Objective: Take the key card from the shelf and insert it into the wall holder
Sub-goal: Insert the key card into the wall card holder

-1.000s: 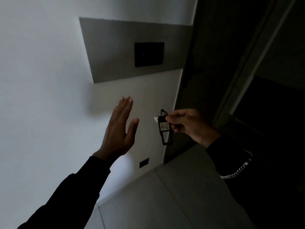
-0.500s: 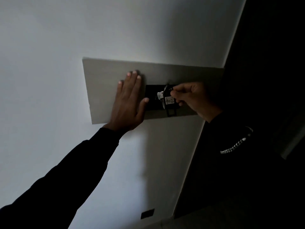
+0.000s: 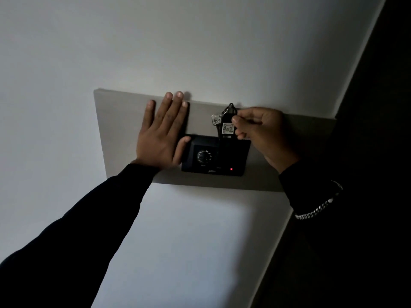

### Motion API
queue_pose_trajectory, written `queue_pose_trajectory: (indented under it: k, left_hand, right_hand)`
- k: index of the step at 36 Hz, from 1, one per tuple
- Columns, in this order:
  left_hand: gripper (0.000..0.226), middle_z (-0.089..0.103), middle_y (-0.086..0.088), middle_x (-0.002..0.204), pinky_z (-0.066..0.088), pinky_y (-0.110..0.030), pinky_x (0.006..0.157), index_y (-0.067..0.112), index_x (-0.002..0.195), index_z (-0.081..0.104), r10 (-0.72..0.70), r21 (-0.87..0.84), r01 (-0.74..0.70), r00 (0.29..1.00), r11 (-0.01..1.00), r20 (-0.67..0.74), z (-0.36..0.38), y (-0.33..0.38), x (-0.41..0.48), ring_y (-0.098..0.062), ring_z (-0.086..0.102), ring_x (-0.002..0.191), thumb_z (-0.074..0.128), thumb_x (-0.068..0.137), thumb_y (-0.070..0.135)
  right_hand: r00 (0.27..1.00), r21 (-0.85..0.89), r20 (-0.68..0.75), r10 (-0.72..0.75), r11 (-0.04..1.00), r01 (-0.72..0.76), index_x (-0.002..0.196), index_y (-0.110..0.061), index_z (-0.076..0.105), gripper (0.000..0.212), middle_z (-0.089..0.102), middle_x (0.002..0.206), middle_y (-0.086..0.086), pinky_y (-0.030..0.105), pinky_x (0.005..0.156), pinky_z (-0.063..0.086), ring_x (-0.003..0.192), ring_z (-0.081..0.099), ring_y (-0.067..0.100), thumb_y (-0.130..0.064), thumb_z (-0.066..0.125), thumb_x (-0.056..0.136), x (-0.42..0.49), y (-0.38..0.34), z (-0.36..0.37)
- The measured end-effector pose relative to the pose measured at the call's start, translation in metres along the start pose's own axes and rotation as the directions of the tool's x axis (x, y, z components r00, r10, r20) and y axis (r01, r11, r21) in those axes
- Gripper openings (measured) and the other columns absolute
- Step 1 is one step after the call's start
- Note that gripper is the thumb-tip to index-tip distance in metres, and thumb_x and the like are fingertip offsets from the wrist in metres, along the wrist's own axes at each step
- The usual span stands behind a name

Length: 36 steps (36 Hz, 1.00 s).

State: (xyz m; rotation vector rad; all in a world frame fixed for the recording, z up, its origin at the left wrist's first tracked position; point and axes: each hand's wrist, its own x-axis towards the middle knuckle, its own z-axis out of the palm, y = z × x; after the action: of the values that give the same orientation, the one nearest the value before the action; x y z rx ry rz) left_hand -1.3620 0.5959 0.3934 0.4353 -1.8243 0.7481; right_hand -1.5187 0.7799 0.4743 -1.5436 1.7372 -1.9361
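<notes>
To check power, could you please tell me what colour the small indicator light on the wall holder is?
Red: the indicator light glows at the wall holder's lower right, head view.

Black key card [image 3: 225, 138] with white label, upright, lower end at top edge of black wall holder [image 3: 214, 155]; holder mounted on grey panel, red light lit.

Key card [image 3: 227, 130] tag reads "A02".

Dim white wall [image 3: 200, 41], grey panel [image 3: 120, 130]
</notes>
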Motion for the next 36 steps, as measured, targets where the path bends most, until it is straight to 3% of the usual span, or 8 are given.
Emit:
queue_pose_trajectory:
  k: [4, 13, 18, 23, 26, 30, 33, 36]
  left_hand:
    - [0.068, 0.027, -0.017, 0.164, 0.006, -0.05, 0.128, 0.006, 0.156, 0.024, 0.004, 0.032, -0.004, 1.0, 0.999, -0.002, 0.001, 0.0, 0.0, -0.029, 0.015, 0.156, 0.026, 0.099, 0.044]
    - [0.067, 0.028, -0.017, 0.163, 0.008, -0.05, 0.128, 0.005, 0.154, 0.027, 0.01, 0.036, -0.009, 1.0, 0.999, -0.02, -0.001, 0.002, 0.003, -0.03, 0.017, 0.155, 0.028, 0.099, 0.043]
    - [0.066, 0.026, -0.015, 0.163, 0.007, -0.05, 0.128, 0.006, 0.155, 0.027, 0.008, 0.018, -0.008, 1.0, 1.0, -0.023, 0.0, 0.002, 0.002, -0.029, 0.016, 0.156, 0.028, 0.1, 0.043]
    - [0.066, 0.025, -0.013, 0.164, 0.007, -0.049, 0.128, 0.007, 0.155, 0.027, 0.008, 0.011, -0.008, 1.0, 1.0, -0.02, 0.001, 0.002, 0.002, -0.029, 0.016, 0.156, 0.027, 0.1, 0.043]
    - [0.066, 0.027, -0.014, 0.163, 0.009, -0.051, 0.128, 0.006, 0.154, 0.028, 0.006, 0.002, -0.006, 1.0, 1.0, -0.017, 0.001, 0.002, 0.002, -0.029, 0.017, 0.156, 0.027, 0.1, 0.044]
    - [0.066, 0.028, -0.015, 0.163, 0.009, -0.05, 0.128, 0.007, 0.154, 0.028, 0.005, -0.006, -0.005, 1.0, 1.0, -0.014, -0.001, 0.002, 0.003, -0.029, 0.017, 0.156, 0.028, 0.1, 0.043]
    - [0.066, 0.029, -0.015, 0.163, 0.009, -0.05, 0.128, 0.007, 0.155, 0.027, 0.007, -0.011, -0.007, 1.0, 1.0, -0.005, -0.001, 0.002, 0.002, -0.029, 0.017, 0.156, 0.029, 0.1, 0.044]
    - [0.066, 0.03, -0.015, 0.163, 0.011, -0.051, 0.127, 0.007, 0.155, 0.027, 0.005, -0.006, -0.005, 1.0, 1.0, -0.006, -0.001, 0.002, 0.002, -0.028, 0.017, 0.156, 0.029, 0.1, 0.044]
  right_hand:
    - [1.0, 0.014, 0.016, -0.022, 1.0, 0.022, 0.102, 0.014, 0.063, 0.02, 0.061, 0.067, 0.01, 0.017, 0.048, 0.05, 0.05, 0.054, 0.014, 0.002, 0.062, 0.086, 0.003, -0.004, -0.003]
    - [1.0, -0.077, -0.008, -0.017, 0.997, 0.017, 0.1, 0.013, 0.063, 0.019, 0.06, 0.065, 0.008, 0.01, 0.041, 0.043, 0.038, 0.053, -0.001, 0.003, 0.064, 0.085, -0.01, 0.02, 0.003]
    - [0.985, -0.193, -0.126, -0.118, 0.977, 0.092, 0.092, 0.007, 0.07, 0.017, 0.071, 0.083, 0.024, 0.024, 0.064, 0.049, 0.064, 0.059, 0.016, -0.003, 0.073, 0.078, -0.016, 0.029, 0.001]
    - [0.973, -0.366, -0.111, -0.204, 0.918, 0.151, 0.092, -0.004, 0.07, 0.024, 0.069, 0.082, 0.017, 0.025, 0.063, 0.047, 0.063, 0.055, 0.015, -0.008, 0.079, 0.07, -0.015, 0.027, -0.006]
    - [0.937, -0.487, -0.038, -0.347, 0.825, 0.286, 0.102, -0.009, 0.067, 0.037, 0.06, 0.089, 0.007, 0.028, 0.069, 0.049, 0.059, 0.051, 0.017, -0.007, 0.076, 0.067, -0.01, 0.012, -0.008]
    - [0.879, -0.603, 0.191, -0.437, 0.655, 0.456, 0.104, -0.011, 0.07, 0.035, 0.057, 0.094, 0.001, 0.008, 0.069, 0.039, 0.061, 0.047, 0.011, -0.007, 0.071, 0.069, -0.006, -0.008, -0.007]
    - [0.875, -0.609, 0.245, -0.417, 0.636, 0.474, 0.1, -0.008, 0.072, 0.028, 0.061, 0.102, 0.008, 0.016, 0.072, 0.044, 0.071, 0.052, 0.014, -0.001, 0.069, 0.072, -0.003, -0.013, -0.001]
    - [0.873, -0.612, 0.248, -0.419, 0.631, 0.477, 0.088, -0.005, 0.075, 0.016, 0.063, 0.09, 0.005, 0.029, 0.07, 0.05, 0.069, 0.052, 0.014, -0.001, 0.071, 0.073, 0.001, -0.016, 0.001]
